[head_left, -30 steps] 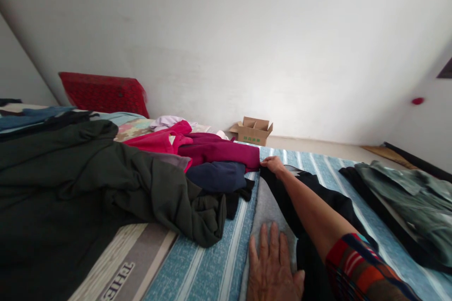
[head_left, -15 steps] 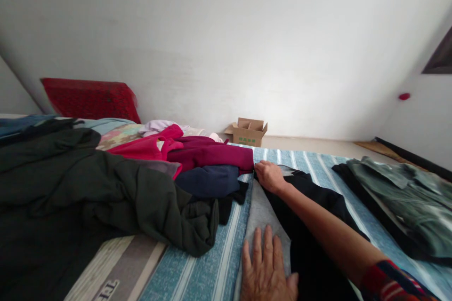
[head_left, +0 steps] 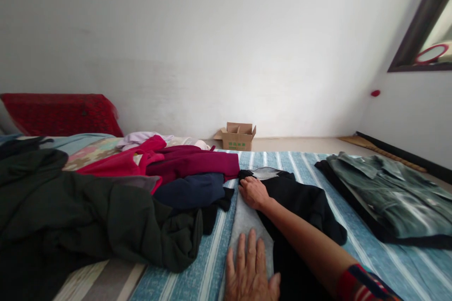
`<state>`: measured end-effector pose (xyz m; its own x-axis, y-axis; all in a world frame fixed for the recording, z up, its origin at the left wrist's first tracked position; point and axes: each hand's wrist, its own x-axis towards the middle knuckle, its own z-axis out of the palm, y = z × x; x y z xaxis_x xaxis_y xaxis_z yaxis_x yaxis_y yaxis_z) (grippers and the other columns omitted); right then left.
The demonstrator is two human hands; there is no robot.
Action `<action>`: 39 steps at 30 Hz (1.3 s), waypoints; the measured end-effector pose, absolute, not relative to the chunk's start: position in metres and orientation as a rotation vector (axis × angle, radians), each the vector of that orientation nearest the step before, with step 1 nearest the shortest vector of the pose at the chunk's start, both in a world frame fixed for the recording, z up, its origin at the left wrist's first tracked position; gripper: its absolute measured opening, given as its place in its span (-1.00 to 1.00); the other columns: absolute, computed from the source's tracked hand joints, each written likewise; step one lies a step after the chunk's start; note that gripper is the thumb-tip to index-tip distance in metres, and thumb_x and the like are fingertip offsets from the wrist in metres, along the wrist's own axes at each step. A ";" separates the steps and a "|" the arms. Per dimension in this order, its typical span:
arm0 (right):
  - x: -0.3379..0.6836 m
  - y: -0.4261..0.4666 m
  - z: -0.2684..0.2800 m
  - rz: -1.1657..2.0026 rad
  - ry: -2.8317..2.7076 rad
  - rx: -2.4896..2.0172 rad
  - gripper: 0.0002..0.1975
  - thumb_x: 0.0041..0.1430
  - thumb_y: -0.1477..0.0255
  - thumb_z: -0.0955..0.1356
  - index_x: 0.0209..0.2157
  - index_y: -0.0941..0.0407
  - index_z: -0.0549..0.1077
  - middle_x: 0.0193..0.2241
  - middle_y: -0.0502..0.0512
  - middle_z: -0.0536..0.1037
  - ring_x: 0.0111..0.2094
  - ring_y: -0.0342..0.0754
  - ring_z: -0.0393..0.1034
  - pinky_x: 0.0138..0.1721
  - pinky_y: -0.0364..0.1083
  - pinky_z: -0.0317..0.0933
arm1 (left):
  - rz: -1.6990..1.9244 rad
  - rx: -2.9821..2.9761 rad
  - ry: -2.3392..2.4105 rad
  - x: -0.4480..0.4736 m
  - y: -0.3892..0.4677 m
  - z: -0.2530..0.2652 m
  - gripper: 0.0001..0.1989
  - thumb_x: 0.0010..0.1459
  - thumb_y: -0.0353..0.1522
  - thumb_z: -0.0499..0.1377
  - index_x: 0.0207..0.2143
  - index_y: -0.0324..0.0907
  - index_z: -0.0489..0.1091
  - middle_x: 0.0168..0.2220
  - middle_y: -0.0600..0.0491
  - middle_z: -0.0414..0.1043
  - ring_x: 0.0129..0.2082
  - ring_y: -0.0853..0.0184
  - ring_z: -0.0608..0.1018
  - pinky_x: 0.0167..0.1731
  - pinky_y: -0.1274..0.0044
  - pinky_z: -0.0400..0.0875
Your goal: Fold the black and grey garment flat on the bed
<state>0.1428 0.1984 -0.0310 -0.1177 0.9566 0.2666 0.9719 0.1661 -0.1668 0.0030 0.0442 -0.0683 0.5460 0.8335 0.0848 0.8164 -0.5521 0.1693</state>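
A black garment with a grey inner side [head_left: 250, 218] lies on the blue striped bed cover, its grey face turned up along the left edge. My left hand [head_left: 251, 268] is palm down on the grey part, fingers spread. Farther up, my right hand [head_left: 254, 193] rests on the garment's left edge near its top end, fingers lying over the cloth and slightly bent. To the right spreads the garment's black part [head_left: 300, 197], partly hidden under my right forearm.
Left lie a dark green garment [head_left: 123, 221], a navy one [head_left: 194, 190], a maroon one [head_left: 197, 164] and a pink one [head_left: 113, 162]. A folded denim jacket [head_left: 395, 193] sits at right on the striped cover [head_left: 208, 254]. Behind stands an open cardboard box [head_left: 237, 141].
My right hand has let go of the top corner and come down along the edge onto the cloth. My left hand stays flat on the grey part. The view has turned right.
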 end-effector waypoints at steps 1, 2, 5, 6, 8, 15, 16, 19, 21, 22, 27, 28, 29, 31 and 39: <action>0.143 0.197 -0.030 -0.065 -2.138 -1.842 -0.71 0.32 0.31 0.14 -0.17 0.12 0.41 -0.17 0.16 0.47 -0.10 0.01 0.33 -0.08 -0.05 0.12 | 0.238 2.667 1.431 0.003 0.044 -0.069 -0.41 0.16 -0.22 0.00 0.24 -0.17 0.14 0.29 -0.10 -0.07 0.27 -0.03 0.06 0.16 0.02 0.04; 0.144 0.195 -0.028 -0.064 -2.137 -1.835 -0.71 0.33 0.31 0.14 -0.16 0.11 0.41 -0.17 0.16 0.46 -0.10 0.00 0.32 -0.07 -0.06 0.11 | 0.239 2.670 1.432 0.003 0.045 -0.070 -0.41 0.16 -0.21 0.00 0.24 -0.16 0.14 0.29 -0.10 -0.06 0.27 -0.04 0.07 0.16 0.02 0.04; 0.144 0.184 -0.021 -0.076 -2.137 -1.811 -0.72 0.33 0.33 0.13 -0.16 0.12 0.40 -0.17 0.17 0.47 -0.08 0.01 0.31 -0.02 -0.05 0.08 | 0.255 2.688 1.434 0.003 0.046 -0.071 -0.42 0.17 -0.20 0.00 0.24 -0.14 0.15 0.29 -0.09 -0.04 0.26 -0.05 0.08 0.15 0.02 0.05; 0.145 0.177 -0.019 -0.078 -2.142 -1.802 -0.73 0.32 0.34 0.14 -0.16 0.12 0.40 -0.18 0.17 0.47 -0.08 0.01 0.31 -0.02 -0.04 0.08 | 0.262 2.694 1.435 0.003 0.047 -0.071 -0.42 0.17 -0.20 0.00 0.23 -0.14 0.16 0.29 -0.09 -0.03 0.26 -0.05 0.09 0.15 0.02 0.06; 0.147 0.162 -0.014 -0.078 -2.155 -1.783 -0.75 0.31 0.36 0.16 -0.19 0.11 0.41 -0.20 0.15 0.47 -0.10 0.01 0.32 -0.04 -0.05 0.10 | 0.274 2.710 1.434 0.003 0.047 -0.070 -0.43 0.17 -0.20 0.00 0.23 -0.13 0.17 0.29 -0.09 -0.02 0.26 -0.05 0.10 0.15 0.02 0.06; 0.172 0.097 -0.001 -0.056 -2.110 -1.754 -0.82 0.24 0.40 0.24 -0.21 0.10 0.44 -0.20 0.13 0.49 -0.12 0.01 0.35 -0.05 -0.06 0.14 | 0.259 2.753 1.429 0.003 0.046 -0.063 -0.44 0.20 -0.17 -0.02 0.22 -0.17 0.19 0.28 -0.10 -0.01 0.26 -0.05 0.10 0.15 0.04 0.08; 0.178 0.088 0.000 -0.054 -2.088 -1.747 -0.83 0.23 0.40 0.25 -0.21 0.10 0.44 -0.20 0.12 0.49 -0.12 0.01 0.36 -0.05 -0.06 0.15 | 0.260 2.767 1.423 0.003 0.046 -0.062 -0.44 0.21 -0.17 -0.03 0.22 -0.17 0.18 0.29 -0.10 -0.01 0.27 -0.04 0.09 0.15 0.05 0.07; 0.194 0.063 0.000 -0.101 -1.992 -1.747 -0.84 0.22 0.42 0.26 -0.22 0.09 0.45 -0.19 0.13 0.50 -0.11 0.02 0.36 -0.04 -0.04 0.16 | 0.228 2.777 1.443 0.003 0.044 -0.057 -0.45 0.24 -0.19 -0.08 0.24 -0.16 0.14 0.30 -0.07 -0.05 0.28 0.00 0.05 0.17 0.07 0.02; 0.205 0.047 -0.003 -0.145 -1.918 -1.766 -0.84 0.21 0.43 0.25 -0.24 0.08 0.46 -0.16 0.14 0.49 -0.10 0.03 0.37 -0.03 -0.02 0.18 | 0.193 2.766 1.461 0.004 0.041 -0.051 -0.45 0.25 -0.19 -0.12 0.25 -0.16 0.12 0.32 -0.06 -0.09 0.30 0.03 0.01 0.19 0.09 -0.02; 0.209 0.039 -0.005 -0.161 -1.885 -1.775 -0.83 0.21 0.42 0.25 -0.24 0.07 0.46 -0.14 0.15 0.49 -0.10 0.04 0.37 -0.03 -0.01 0.19 | 0.177 2.762 1.463 0.004 0.039 -0.048 -0.44 0.26 -0.18 -0.13 0.26 -0.17 0.10 0.32 -0.06 -0.10 0.30 0.04 0.00 0.19 0.10 -0.04; 0.225 -0.001 -0.025 -0.218 -1.769 -1.784 -0.78 0.22 0.38 0.24 -0.17 0.09 0.46 -0.12 0.18 0.50 -0.08 0.08 0.37 -0.01 0.03 0.22 | 0.154 2.755 1.468 0.008 0.034 -0.040 -0.42 0.27 -0.18 -0.14 0.27 -0.22 0.05 0.33 -0.08 -0.13 0.32 0.06 -0.07 0.20 0.13 -0.10; 0.227 -0.008 -0.029 -0.234 -1.752 -1.769 -0.77 0.22 0.37 0.24 -0.16 0.11 0.46 -0.11 0.19 0.50 -0.06 0.08 0.37 0.00 0.04 0.22 | 0.167 2.754 1.469 0.009 0.033 -0.041 -0.42 0.28 -0.17 -0.15 0.28 -0.23 0.05 0.33 -0.09 -0.14 0.32 0.06 -0.07 0.21 0.14 -0.12; 0.228 -0.016 -0.033 -0.252 -1.730 -1.755 -0.75 0.23 0.36 0.23 -0.14 0.12 0.45 -0.11 0.21 0.50 -0.05 0.09 0.36 0.00 0.04 0.22 | 0.184 2.754 1.466 0.009 0.033 -0.042 -0.42 0.29 -0.15 -0.17 0.27 -0.23 0.05 0.33 -0.08 -0.13 0.32 0.07 -0.08 0.21 0.15 -0.13; 0.228 -0.029 -0.040 -0.291 -1.670 -1.740 -0.72 0.24 0.33 0.21 -0.13 0.12 0.45 -0.09 0.23 0.50 -0.02 0.10 0.35 0.01 0.07 0.23 | 0.214 2.755 1.452 0.010 0.033 -0.044 -0.40 0.30 -0.12 -0.20 0.27 -0.24 0.05 0.33 -0.09 -0.13 0.32 0.09 -0.08 0.21 0.16 -0.16; 0.220 -0.064 -0.066 -0.157 -1.551 -1.760 -0.65 0.22 0.29 0.17 -0.15 0.16 0.47 -0.09 0.27 0.49 -0.03 0.11 0.35 0.03 0.08 0.21 | 0.195 2.687 1.429 0.018 0.026 -0.028 -0.44 0.30 -0.15 -0.15 0.24 -0.26 0.09 0.32 -0.13 -0.08 0.30 0.06 -0.02 0.20 0.17 -0.11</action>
